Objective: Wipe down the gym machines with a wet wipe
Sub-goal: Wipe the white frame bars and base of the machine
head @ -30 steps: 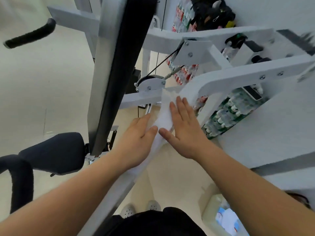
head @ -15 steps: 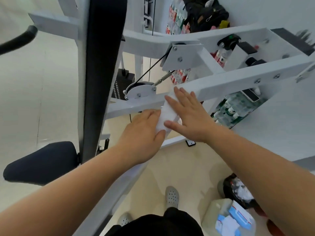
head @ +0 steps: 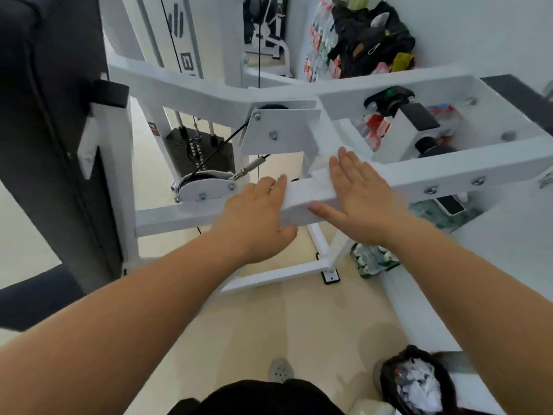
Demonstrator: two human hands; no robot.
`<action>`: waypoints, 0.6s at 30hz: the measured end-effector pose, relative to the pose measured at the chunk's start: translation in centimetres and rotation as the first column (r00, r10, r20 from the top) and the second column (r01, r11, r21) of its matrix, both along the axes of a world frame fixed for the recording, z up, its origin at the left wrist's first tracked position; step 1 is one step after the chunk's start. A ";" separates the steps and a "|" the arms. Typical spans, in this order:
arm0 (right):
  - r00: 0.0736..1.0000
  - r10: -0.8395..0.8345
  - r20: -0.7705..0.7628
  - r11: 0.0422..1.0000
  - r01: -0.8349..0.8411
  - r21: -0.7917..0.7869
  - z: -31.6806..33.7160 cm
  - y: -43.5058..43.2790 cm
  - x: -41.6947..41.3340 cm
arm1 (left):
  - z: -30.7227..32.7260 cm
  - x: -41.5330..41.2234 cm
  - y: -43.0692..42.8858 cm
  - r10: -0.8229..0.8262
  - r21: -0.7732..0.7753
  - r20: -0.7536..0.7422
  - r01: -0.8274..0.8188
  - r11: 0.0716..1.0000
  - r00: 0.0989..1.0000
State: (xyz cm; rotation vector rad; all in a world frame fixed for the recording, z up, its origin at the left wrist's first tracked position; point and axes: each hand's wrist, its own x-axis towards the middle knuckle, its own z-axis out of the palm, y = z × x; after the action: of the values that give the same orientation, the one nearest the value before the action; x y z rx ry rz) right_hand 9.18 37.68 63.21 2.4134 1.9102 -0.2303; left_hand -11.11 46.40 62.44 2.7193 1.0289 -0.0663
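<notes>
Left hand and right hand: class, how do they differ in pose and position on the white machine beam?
The right hand lies flat with fingers spread on the wet wipe; the left hand has its fingers close together. The left hand sits beside the pulley; the right hand is farther from it. Both rest palm-down on the beam, thumbs on its near side.

Glossy white painted metal frame [head: 449, 172], thin white cloth-like wipe [head: 302, 199], matt black padded backrest [head: 51, 115]
</notes>
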 end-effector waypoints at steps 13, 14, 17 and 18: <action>0.968 0.250 -0.004 0.966 -0.249 -0.066 1.1 2.7 2.0 | -0.7 0.3 0.2 0.041 0.079 -0.038 -0.038 0.996 0.998; 0.951 0.309 0.020 0.949 -0.306 -0.080 1.0 1.1 1.8 | -0.8 0.3 0.2 0.042 0.082 -0.034 -0.039 0.996 0.999; 0.941 0.333 0.068 0.941 -0.326 -0.095 0.5 -2.5 2.7 | -0.9 0.4 0.2 0.039 0.097 -0.035 -0.036 0.995 0.999; 0.955 0.284 0.091 0.957 -0.276 -0.086 0.5 -2.9 3.8 | -0.8 0.4 0.1 0.039 0.100 -0.035 -0.036 0.994 0.999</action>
State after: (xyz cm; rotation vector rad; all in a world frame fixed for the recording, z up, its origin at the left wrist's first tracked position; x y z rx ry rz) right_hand 13.02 34.80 63.75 2.0341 2.1248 -0.1546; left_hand -10.76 46.55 61.59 2.7959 1.1221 -0.0610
